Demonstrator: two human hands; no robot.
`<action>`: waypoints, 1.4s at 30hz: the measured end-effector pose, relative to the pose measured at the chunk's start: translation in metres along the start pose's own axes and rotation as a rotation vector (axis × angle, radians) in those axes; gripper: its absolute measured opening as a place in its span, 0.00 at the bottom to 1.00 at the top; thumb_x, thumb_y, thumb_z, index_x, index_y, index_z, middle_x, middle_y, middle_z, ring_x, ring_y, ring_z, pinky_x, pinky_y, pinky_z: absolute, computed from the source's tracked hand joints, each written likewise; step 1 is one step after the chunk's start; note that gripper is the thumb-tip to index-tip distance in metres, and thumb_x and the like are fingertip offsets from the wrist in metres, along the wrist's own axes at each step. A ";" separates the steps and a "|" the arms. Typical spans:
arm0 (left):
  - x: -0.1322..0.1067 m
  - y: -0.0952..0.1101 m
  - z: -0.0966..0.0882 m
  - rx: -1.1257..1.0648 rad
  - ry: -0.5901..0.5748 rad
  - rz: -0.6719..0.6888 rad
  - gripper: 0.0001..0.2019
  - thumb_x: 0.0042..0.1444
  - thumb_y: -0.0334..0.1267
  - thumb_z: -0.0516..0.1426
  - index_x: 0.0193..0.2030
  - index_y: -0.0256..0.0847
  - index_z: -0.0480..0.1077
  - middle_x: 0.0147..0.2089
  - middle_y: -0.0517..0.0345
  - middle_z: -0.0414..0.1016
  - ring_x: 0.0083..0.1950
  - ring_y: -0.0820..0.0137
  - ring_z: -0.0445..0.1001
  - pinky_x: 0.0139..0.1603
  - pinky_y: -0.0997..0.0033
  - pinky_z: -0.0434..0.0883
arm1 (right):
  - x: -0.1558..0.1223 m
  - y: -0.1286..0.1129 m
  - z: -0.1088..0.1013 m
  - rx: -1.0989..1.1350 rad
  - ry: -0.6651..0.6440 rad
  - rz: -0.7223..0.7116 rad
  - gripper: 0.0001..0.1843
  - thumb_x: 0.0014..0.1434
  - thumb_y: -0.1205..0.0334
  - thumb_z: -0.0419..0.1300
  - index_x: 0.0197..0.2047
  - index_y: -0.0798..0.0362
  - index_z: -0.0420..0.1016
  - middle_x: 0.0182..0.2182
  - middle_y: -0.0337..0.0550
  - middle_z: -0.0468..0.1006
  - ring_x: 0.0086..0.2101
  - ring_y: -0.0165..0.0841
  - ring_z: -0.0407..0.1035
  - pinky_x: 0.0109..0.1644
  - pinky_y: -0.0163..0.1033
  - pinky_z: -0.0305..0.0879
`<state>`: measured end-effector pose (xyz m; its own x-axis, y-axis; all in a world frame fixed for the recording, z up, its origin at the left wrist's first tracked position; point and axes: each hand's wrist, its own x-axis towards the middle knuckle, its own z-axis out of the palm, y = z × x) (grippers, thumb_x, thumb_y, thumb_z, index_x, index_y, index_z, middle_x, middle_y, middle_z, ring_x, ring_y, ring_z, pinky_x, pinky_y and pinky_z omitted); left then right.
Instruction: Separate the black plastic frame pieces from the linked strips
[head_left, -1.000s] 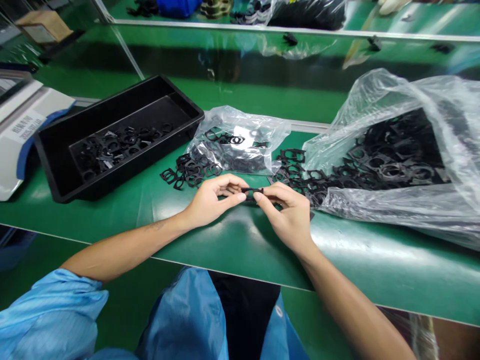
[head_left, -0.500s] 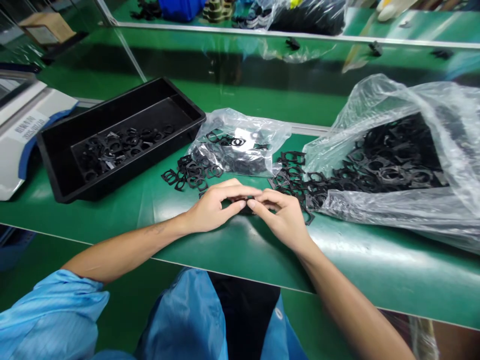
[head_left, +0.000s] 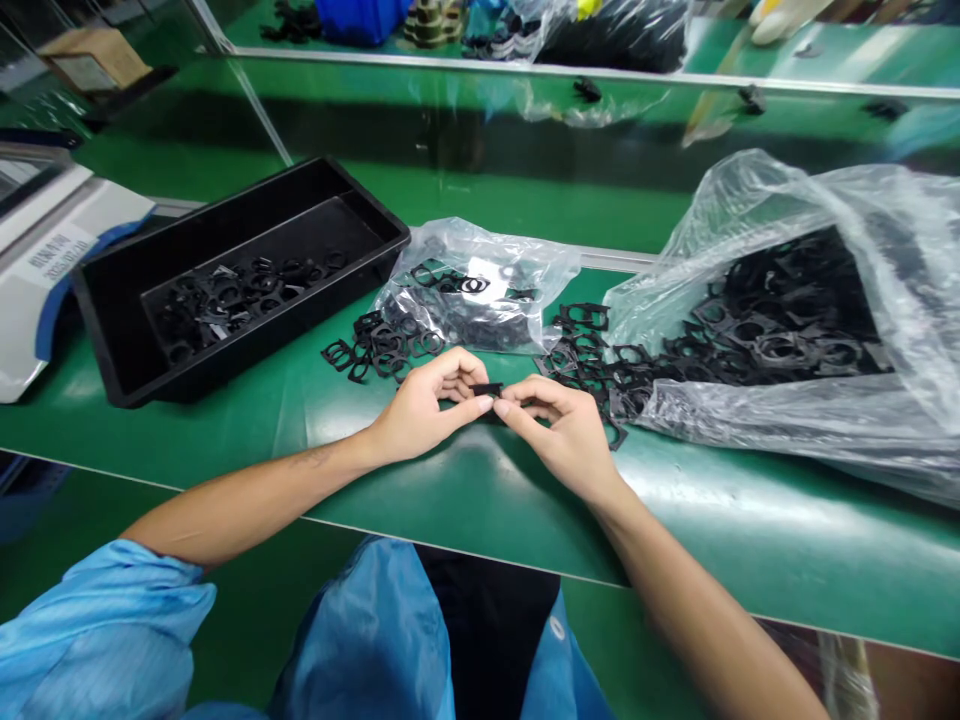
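Between my two hands is a small black plastic part [head_left: 487,390], mostly covered by fingers. My left hand [head_left: 431,403] pinches it from the left, thumb in front and fingers curled behind. From the other side my right hand [head_left: 561,422] grips it with thumb and fingertips. Just beyond my left hand lies a loose heap of black ring-shaped parts [head_left: 386,345]. Another pile of black ring-shaped parts [head_left: 592,365] lies behind my right hand and runs into a large clear plastic bag [head_left: 772,410] full of them.
A black tray [head_left: 247,345] with small black parts in it stands at the left. A smaller clear bag [head_left: 480,325] of black parts lies at the back centre. A white and blue machine [head_left: 67,250] borders the left side; a shelf edge [head_left: 510,65] runs above.
My left fingers have drawn back and curled, so the top of the black part now shows between the hands. My right hand has barely moved.
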<state>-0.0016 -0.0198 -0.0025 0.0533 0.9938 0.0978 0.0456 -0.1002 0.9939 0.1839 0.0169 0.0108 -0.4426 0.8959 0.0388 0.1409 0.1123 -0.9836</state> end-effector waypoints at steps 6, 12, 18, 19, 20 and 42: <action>0.000 0.001 0.002 -0.086 0.050 -0.003 0.15 0.56 0.47 0.66 0.40 0.38 0.72 0.37 0.57 0.77 0.36 0.73 0.78 0.38 0.76 0.74 | 0.000 -0.003 0.001 0.039 -0.083 0.026 0.16 0.54 0.48 0.71 0.31 0.53 0.79 0.31 0.40 0.76 0.30 0.29 0.70 0.34 0.34 0.72; 0.002 0.002 0.000 -0.185 0.021 -0.102 0.16 0.51 0.44 0.70 0.34 0.38 0.69 0.32 0.62 0.74 0.32 0.78 0.74 0.35 0.80 0.71 | 0.001 0.000 0.000 -0.002 0.023 -0.028 0.14 0.58 0.50 0.68 0.29 0.52 0.79 0.29 0.41 0.75 0.30 0.31 0.68 0.33 0.35 0.70; 0.006 0.003 -0.003 -0.236 -0.004 -0.183 0.16 0.48 0.46 0.72 0.38 0.37 0.79 0.35 0.56 0.81 0.36 0.71 0.79 0.43 0.71 0.77 | 0.001 -0.001 0.000 0.021 0.048 -0.031 0.15 0.58 0.51 0.68 0.27 0.51 0.75 0.27 0.39 0.72 0.28 0.29 0.66 0.33 0.35 0.69; 0.006 0.002 -0.003 -0.235 0.010 -0.187 0.16 0.48 0.47 0.72 0.37 0.36 0.79 0.36 0.55 0.82 0.37 0.70 0.80 0.44 0.69 0.78 | 0.000 -0.002 0.000 0.030 0.046 -0.035 0.14 0.58 0.52 0.68 0.27 0.51 0.75 0.27 0.38 0.72 0.28 0.29 0.66 0.33 0.34 0.69; 0.007 0.002 -0.003 -0.232 0.027 -0.190 0.17 0.47 0.47 0.72 0.36 0.36 0.80 0.36 0.54 0.83 0.37 0.69 0.80 0.44 0.68 0.78 | 0.000 -0.002 0.000 0.043 0.035 -0.037 0.13 0.57 0.54 0.69 0.28 0.51 0.75 0.28 0.38 0.72 0.29 0.29 0.67 0.33 0.34 0.69; 0.007 0.000 -0.002 -0.266 0.043 -0.253 0.20 0.38 0.47 0.76 0.33 0.34 0.80 0.33 0.54 0.84 0.34 0.67 0.83 0.43 0.67 0.81 | 0.000 -0.004 0.001 0.043 0.098 -0.016 0.17 0.55 0.51 0.72 0.24 0.52 0.76 0.24 0.38 0.75 0.24 0.28 0.67 0.31 0.36 0.66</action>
<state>-0.0032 -0.0131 -0.0017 0.0312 0.9873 -0.1560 -0.2097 0.1590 0.9647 0.1830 0.0162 0.0143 -0.3558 0.9320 0.0692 0.0953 0.1099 -0.9894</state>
